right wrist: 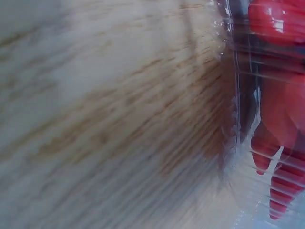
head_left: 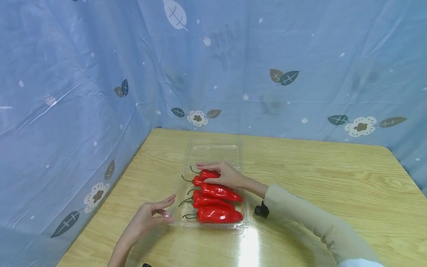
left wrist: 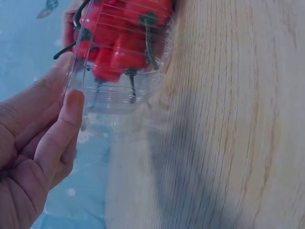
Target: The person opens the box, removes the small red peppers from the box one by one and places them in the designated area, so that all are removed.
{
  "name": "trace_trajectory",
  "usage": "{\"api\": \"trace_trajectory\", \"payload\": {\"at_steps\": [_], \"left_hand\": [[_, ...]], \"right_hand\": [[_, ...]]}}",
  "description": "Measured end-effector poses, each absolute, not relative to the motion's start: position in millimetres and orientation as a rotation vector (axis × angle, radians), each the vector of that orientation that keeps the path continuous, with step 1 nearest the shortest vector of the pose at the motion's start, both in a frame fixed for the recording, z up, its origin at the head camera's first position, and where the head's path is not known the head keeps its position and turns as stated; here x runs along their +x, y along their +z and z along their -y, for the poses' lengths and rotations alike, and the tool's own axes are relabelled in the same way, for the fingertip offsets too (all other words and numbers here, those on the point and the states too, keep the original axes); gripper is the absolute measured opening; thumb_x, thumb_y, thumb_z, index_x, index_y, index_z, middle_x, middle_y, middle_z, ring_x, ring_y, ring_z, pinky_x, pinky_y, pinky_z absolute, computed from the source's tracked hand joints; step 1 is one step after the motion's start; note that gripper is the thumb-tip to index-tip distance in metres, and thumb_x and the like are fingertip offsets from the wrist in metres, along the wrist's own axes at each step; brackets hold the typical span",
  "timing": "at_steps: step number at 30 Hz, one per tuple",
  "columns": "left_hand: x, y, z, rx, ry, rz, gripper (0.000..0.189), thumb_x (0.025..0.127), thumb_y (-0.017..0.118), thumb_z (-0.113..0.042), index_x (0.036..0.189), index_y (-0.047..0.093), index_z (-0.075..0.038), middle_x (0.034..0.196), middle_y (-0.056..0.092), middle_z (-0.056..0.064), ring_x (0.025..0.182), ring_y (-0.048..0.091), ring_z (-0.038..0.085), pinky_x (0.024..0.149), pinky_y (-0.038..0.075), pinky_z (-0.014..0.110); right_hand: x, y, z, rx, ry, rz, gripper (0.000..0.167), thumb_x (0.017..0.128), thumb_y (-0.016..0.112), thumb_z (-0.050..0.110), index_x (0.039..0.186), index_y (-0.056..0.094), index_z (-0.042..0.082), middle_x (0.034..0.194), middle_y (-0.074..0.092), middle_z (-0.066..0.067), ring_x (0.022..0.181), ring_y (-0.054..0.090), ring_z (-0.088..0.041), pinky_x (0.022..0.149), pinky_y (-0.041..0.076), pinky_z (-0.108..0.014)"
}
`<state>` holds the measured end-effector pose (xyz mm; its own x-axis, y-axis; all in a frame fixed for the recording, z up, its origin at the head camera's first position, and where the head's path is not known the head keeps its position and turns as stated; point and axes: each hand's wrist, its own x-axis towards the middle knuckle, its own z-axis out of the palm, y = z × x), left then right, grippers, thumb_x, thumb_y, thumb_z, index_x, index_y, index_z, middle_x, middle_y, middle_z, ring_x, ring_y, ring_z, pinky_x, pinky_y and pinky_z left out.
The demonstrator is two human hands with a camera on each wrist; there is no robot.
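Several glossy red peppers (head_left: 218, 214) with green stems lie side by side in a clear plastic clamshell box (head_left: 247, 222), whose lid (head_left: 215, 152) is folded back on the far side. At the box's near left corner, my left hand (head_left: 146, 218) pinches the rim; the left wrist view shows thumb and fingertip (left wrist: 74, 98) on either side of this thin edge. My right hand (head_left: 228, 176) reaches over the box from the right and grips the farthest pepper (head_left: 209, 173), thumb on its near side and fingers beyond it. In the right wrist view this hand is hidden.
The box stands on a wood-grain table (head_left: 320, 174). A small black object (head_left: 261, 210) shows beside the right forearm. Blue patterned curtains (head_left: 247, 66) hang along the table's back and left sides.
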<state>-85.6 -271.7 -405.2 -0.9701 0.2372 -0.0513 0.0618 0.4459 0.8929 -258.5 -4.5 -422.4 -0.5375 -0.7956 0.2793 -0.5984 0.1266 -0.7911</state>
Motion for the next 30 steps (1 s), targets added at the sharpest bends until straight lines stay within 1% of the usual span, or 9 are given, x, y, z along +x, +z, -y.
{"api": "trace_trajectory", "payload": {"at_steps": [7, 11, 14, 17, 20, 23, 25, 27, 30], "left_hand": [[-85, -403, 271, 0.229, 1.543, -2.535, 0.054, 0.080, 0.076, -0.014, 0.125, 0.057, 0.008, 0.141, 0.045, 0.019, 0.084, 0.062, 0.011, 0.072, 0.053, 0.023], [-84, -403, 270, 0.215, 1.552, -2.528, 0.054, 0.081, 0.076, -0.014, 0.126, 0.057, 0.007, 0.142, 0.044, 0.018, 0.085, 0.062, 0.011, 0.072, 0.053, 0.023], [-84, -403, 270, 0.201, 1.566, -2.520, 0.053, 0.081, 0.076, -0.012, 0.127, 0.056, 0.007, 0.142, 0.044, 0.017, 0.085, 0.061, 0.011, 0.071, 0.052, 0.023], [-83, -403, 268, 0.174, 1.579, -2.516, 0.054, 0.080, 0.076, -0.011, 0.128, 0.056, 0.006, 0.143, 0.045, 0.015, 0.084, 0.061, 0.011, 0.070, 0.051, 0.022], [-83, -403, 268, 0.147, 1.586, -2.515, 0.055, 0.080, 0.077, -0.011, 0.128, 0.056, 0.005, 0.143, 0.045, 0.014, 0.084, 0.061, 0.012, 0.070, 0.051, 0.022], [-82, -403, 268, 0.130, 1.592, -2.515, 0.056, 0.079, 0.077, -0.013, 0.128, 0.057, 0.004, 0.143, 0.045, 0.013, 0.085, 0.061, 0.013, 0.070, 0.051, 0.023], [-82, -403, 268, 0.123, 1.595, -2.509, 0.056, 0.080, 0.077, -0.013, 0.129, 0.057, 0.004, 0.143, 0.044, 0.012, 0.087, 0.061, 0.014, 0.071, 0.052, 0.023], [-83, -402, 269, 0.118, 1.603, -2.499, 0.055, 0.080, 0.076, -0.013, 0.129, 0.056, 0.004, 0.144, 0.044, 0.013, 0.087, 0.061, 0.014, 0.071, 0.052, 0.023], [-84, -403, 269, 0.116, 1.608, -2.487, 0.054, 0.081, 0.076, -0.012, 0.129, 0.057, 0.004, 0.144, 0.044, 0.013, 0.088, 0.061, 0.014, 0.072, 0.051, 0.023]], "right_hand": [[-261, -424, 6, -1.478, -1.282, -2.283, 0.054, 0.087, 0.073, 0.019, 0.136, 0.054, 0.010, 0.138, 0.053, -0.002, 0.129, 0.046, -0.016, 0.103, 0.039, -0.033], [-260, -424, 6, -1.548, -1.250, -2.324, 0.049, 0.087, 0.072, 0.019, 0.133, 0.058, 0.007, 0.136, 0.056, -0.005, 0.127, 0.050, -0.019, 0.103, 0.040, -0.034], [-259, -423, 5, -1.561, -1.251, -2.335, 0.046, 0.087, 0.073, 0.018, 0.129, 0.061, 0.008, 0.132, 0.059, -0.005, 0.123, 0.053, -0.018, 0.101, 0.042, -0.032], [-258, -422, 3, -1.526, -1.294, -2.299, 0.046, 0.086, 0.073, 0.017, 0.129, 0.061, 0.007, 0.130, 0.060, -0.008, 0.119, 0.056, -0.018, 0.097, 0.045, -0.029], [-257, -420, -2, -1.432, -1.378, -2.225, 0.049, 0.085, 0.075, 0.017, 0.130, 0.060, 0.006, 0.131, 0.059, -0.011, 0.117, 0.058, -0.019, 0.093, 0.048, -0.029], [-256, -419, -7, -1.357, -1.428, -2.168, 0.050, 0.084, 0.076, 0.017, 0.130, 0.060, 0.006, 0.130, 0.059, -0.013, 0.110, 0.062, -0.019, 0.087, 0.051, -0.028], [-257, -419, -11, -1.350, -1.415, -2.165, 0.047, 0.086, 0.073, 0.016, 0.130, 0.060, 0.007, 0.129, 0.060, -0.012, 0.106, 0.062, -0.016, 0.085, 0.052, -0.026], [-257, -420, -13, -1.379, -1.399, -2.150, 0.044, 0.089, 0.069, 0.015, 0.131, 0.058, 0.005, 0.129, 0.060, -0.014, 0.106, 0.062, -0.017, 0.085, 0.052, -0.026], [-257, -421, -16, -1.402, -1.389, -2.129, 0.043, 0.093, 0.063, 0.013, 0.133, 0.055, 0.001, 0.132, 0.057, -0.014, 0.109, 0.061, -0.017, 0.086, 0.051, -0.027]]}}
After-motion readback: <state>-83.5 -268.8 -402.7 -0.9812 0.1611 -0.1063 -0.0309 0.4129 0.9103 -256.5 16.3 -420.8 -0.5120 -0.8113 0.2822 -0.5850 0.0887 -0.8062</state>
